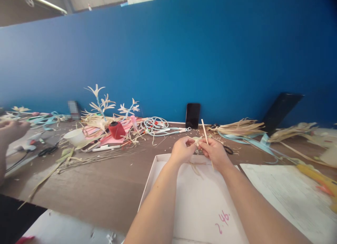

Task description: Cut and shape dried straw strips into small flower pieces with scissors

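Note:
My left hand [183, 150] is closed in a pinch on a small pale strip of dried leaf [196, 140], above the far edge of a white shallow box lid [196, 198]. Close beside it, my right hand [215, 152] has its fingers closed too, with a thin pale stick [204, 129] running through them and poking up above the knuckles. The right fingertips also meet the pale strip. Its exact shape is partly hidden by my fingers. A few loose pale strips [195, 169] lie in the lid below my hands.
Behind my hands a phone [193, 116] leans on the blue partition [168, 61]. Left are leaf flowers [96, 91], a red thread spool [116, 130], a white bowl [74, 137] and thin wires [100, 157]. Dried leaves [238, 127] and paper [286, 188] lie right. Another person's hand [12, 133] is far left.

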`<move>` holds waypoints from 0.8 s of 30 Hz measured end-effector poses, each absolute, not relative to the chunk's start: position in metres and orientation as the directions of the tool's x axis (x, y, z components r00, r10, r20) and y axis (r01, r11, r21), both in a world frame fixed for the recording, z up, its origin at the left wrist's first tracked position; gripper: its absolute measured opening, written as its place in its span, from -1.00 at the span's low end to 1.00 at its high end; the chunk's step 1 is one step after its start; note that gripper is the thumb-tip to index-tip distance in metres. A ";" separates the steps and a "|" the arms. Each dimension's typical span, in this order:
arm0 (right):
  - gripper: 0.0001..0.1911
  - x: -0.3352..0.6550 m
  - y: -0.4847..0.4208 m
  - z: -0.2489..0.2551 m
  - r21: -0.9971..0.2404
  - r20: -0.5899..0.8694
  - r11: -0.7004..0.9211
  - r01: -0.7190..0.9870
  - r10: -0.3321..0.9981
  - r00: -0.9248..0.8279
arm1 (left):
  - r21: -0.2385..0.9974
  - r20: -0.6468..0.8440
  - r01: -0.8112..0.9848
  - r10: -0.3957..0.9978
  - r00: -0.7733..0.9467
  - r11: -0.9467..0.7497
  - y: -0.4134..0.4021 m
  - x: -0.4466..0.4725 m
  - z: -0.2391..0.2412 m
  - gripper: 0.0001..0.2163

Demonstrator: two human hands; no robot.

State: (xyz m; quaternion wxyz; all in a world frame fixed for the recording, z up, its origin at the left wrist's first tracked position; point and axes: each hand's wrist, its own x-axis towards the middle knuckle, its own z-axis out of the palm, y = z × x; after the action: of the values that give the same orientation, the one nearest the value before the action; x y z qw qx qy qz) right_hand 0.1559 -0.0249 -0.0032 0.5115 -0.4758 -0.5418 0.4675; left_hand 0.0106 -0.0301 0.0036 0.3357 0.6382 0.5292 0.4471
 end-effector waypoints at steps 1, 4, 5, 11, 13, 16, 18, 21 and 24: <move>-0.76 0.156 -0.024 -0.004 -0.991 0.117 0.118 0.060 0.993 -0.019 | 0.908 0.235 0.352 0.972 0.024 -0.228 -0.029 0.010 0.003 -0.82; -0.76 0.154 -0.024 -0.007 -0.981 0.132 0.132 0.143 0.991 -0.014 | 0.909 0.280 0.319 0.960 0.013 -0.269 -0.026 0.010 -0.001 -0.76; -0.77 0.154 -0.025 -0.008 -0.976 0.134 0.135 0.170 0.991 -0.021 | 0.909 0.286 0.313 0.958 0.013 -0.276 -0.025 0.010 -0.002 -0.77; -0.77 0.152 -0.029 -0.003 -0.950 0.144 0.161 0.267 0.986 -0.084 | 0.906 0.315 0.303 0.949 -0.013 -0.296 -0.023 0.013 -0.004 -0.92; -0.78 0.152 -0.029 -0.003 -0.955 0.139 0.156 0.252 0.987 -0.087 | 0.904 0.325 0.300 0.945 -0.016 -0.306 -0.024 0.013 -0.002 -0.92; -0.78 0.151 -0.027 -0.004 -0.971 0.112 0.129 0.203 0.989 -0.093 | 0.915 0.326 0.262 0.945 -0.024 -0.308 -0.026 0.013 0.002 -0.91; -0.78 0.151 -0.027 -0.005 -0.979 0.089 0.103 0.176 0.992 -0.089 | 0.938 0.298 0.197 0.954 -0.030 -0.287 -0.027 0.012 0.005 -0.89; -0.82 0.150 -0.026 -0.006 -0.988 0.069 0.077 0.133 0.995 -0.066 | 0.977 0.214 0.017 0.977 -0.018 -0.214 -0.027 0.010 0.007 -0.82; -0.83 0.150 -0.025 -0.006 -0.995 0.049 0.053 0.089 0.998 -0.050 | 0.974 0.102 -0.203 0.995 -0.003 -0.101 -0.026 0.006 0.008 -0.74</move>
State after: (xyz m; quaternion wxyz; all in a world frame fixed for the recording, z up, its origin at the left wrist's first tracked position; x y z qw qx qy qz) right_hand 0.1497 -0.0247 -0.0061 0.4773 -0.4970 -0.5467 0.4757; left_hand 0.0060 -0.0259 0.0075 0.5238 0.4732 0.4184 0.5715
